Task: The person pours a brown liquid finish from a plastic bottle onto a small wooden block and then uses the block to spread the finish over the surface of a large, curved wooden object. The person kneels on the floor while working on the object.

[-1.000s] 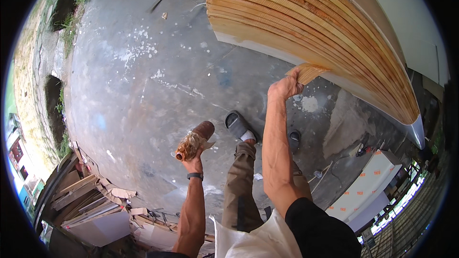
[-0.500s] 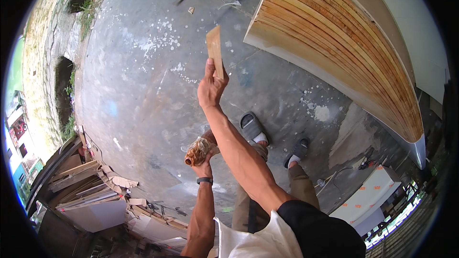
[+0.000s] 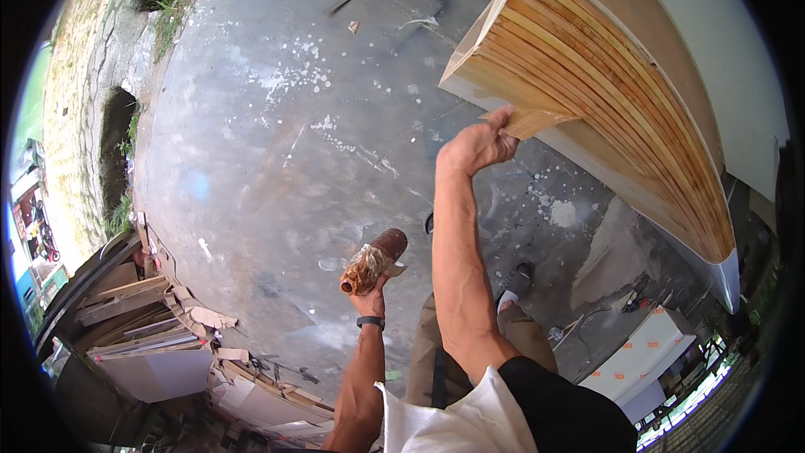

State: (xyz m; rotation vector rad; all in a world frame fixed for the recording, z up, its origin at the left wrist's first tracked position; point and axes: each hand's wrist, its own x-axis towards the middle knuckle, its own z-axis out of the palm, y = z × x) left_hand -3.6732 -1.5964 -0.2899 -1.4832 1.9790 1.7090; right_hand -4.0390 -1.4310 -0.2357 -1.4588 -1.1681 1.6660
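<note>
My right hand [image 3: 480, 144] grips a thin flat piece of wood [image 3: 539, 122] between thumb and fingers. The far end of that piece meets the edge of a large curved wooden panel [image 3: 625, 96], faced with several long strips, at the upper right. Lower down, my left hand [image 3: 370, 300] is wrapped round a brown bottle-like cylinder [image 3: 388, 246]. Its near end is crusted with amber residue and crumpled clear film, and a round opening shows there. A small pale flap sticks out beside my left fingers.
Grey concrete floor [image 3: 277, 159] with white paint spots lies below. Wood offcuts [image 3: 155, 319] are piled at lower left. A white printed box [image 3: 641, 352] stands at lower right. Pale sheets [image 3: 721, 50] lean behind the panel. My foot [image 3: 516, 281] is on the floor.
My right hand has swung right with the thin piece of wood, from over the floor to the curved panel's edge. The bottle-like cylinder in my left hand has shifted slightly right.
</note>
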